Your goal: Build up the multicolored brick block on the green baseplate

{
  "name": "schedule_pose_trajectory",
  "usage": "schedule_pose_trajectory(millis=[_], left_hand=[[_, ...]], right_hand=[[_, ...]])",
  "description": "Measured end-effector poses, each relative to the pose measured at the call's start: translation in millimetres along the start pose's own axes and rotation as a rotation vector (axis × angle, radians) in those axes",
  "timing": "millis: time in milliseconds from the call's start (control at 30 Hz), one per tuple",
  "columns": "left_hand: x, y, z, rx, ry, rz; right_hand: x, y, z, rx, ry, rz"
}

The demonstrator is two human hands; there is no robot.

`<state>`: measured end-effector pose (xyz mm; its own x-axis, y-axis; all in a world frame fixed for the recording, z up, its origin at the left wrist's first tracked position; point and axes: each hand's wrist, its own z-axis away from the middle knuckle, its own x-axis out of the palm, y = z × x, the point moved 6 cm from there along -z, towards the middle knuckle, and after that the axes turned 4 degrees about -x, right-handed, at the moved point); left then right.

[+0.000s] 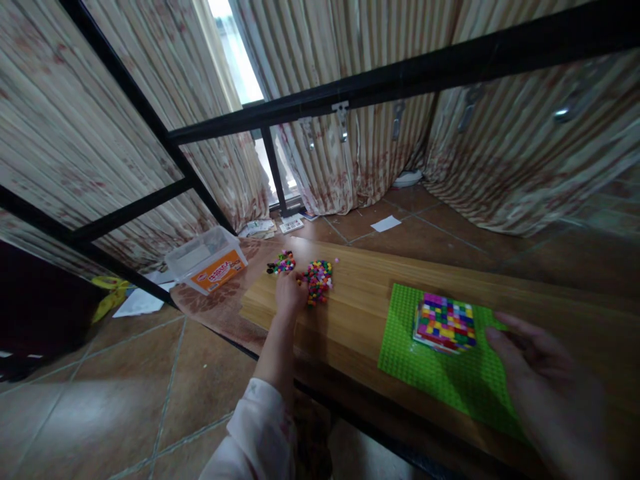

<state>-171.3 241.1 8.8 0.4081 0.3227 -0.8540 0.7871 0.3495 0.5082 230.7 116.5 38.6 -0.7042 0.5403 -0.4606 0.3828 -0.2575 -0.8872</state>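
My left hand (291,291) reaches between two heaps of tiny coloured bricks on the wooden board (355,327). Its fingers are curled together at the edge of the larger heap (320,277), and whatever they pinch is hidden or too small to name. The smaller heap (283,262) lies just beyond. To the right, a green studded baseplate (400,347) carries a low block built of multicoloured bricks (445,321). My right hand (545,373) hovers over or rests by the baseplate's right edge, thumb and forefinger apart, with nothing visible between them.
A clear plastic tub (207,260) with an orange label stands left of the board on a reddish cloth (200,307). Black metal rails (300,110) cross behind, before striped curtains (380,40). Papers (386,223) lie on the tiled floor.
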Motion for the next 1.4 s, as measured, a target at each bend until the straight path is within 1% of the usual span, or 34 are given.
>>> schedule_pose_trajectory(millis=[167,300,367,433,500,567,633,700,767,800,833,900,967,1033,1133,1267,1400], left_hand=[[-6.1,-1,-1,-0.021,0.002,0.125],[-12.0,6,2,-0.024,-0.054,0.282],[-13.8,16,10,-0.002,-0.141,0.454],[-13.3,31,23,0.004,-0.294,0.737],[-12.5,44,39,-0.015,-0.420,0.929],[-10.3,56,52,-0.026,-0.485,1.001],[-5.6,62,61,-0.032,-0.500,1.002],[0.7,60,62,-0.037,-0.480,0.939],[3.7,49,55,-0.046,-0.403,0.805],[2.4,40,50,-0.056,-0.336,0.715],[-1.6,28,42,-0.074,-0.245,0.619],[-13.8,3,28,-0.139,-0.058,0.429],[-22.4,-19,16,-0.198,0.023,0.374],[-26.8,-33,7,-0.237,0.062,0.345],[-25.1,-43,-3,-0.269,0.089,0.309],[-19.3,-45,-11,-0.286,0.097,0.272],[-22.3,-42,-11,-0.277,0.086,0.229]], right_hand=[[1,7,-3,-0.066,0.014,-0.026],[2,6,-2,-0.105,0.011,-0.062],[3,6,-1,-0.116,0.004,-0.079],[3,5,0,-0.143,0.005,-0.105],[4,4,2,-0.190,0.014,-0.126],[5,2,3,-0.232,0.017,-0.143],[5,0,4,-0.255,0.008,-0.159],[4,-1,5,-0.259,0.001,-0.150],[3,-3,5,-0.257,-0.004,-0.117],[2,-3,5,-0.255,-0.008,-0.100],[2,-3,5,-0.255,-0.015,-0.085],[3,-2,5,-0.261,-0.035,-0.070],[5,-1,5,-0.273,-0.050,-0.068],[6,0,5,-0.294,-0.053,-0.071],[8,1,6,-0.321,-0.050,-0.056],[7,-2,7,-0.302,-0.036,-0.007],[7,-6,6,-0.239,-0.027,0.003]])
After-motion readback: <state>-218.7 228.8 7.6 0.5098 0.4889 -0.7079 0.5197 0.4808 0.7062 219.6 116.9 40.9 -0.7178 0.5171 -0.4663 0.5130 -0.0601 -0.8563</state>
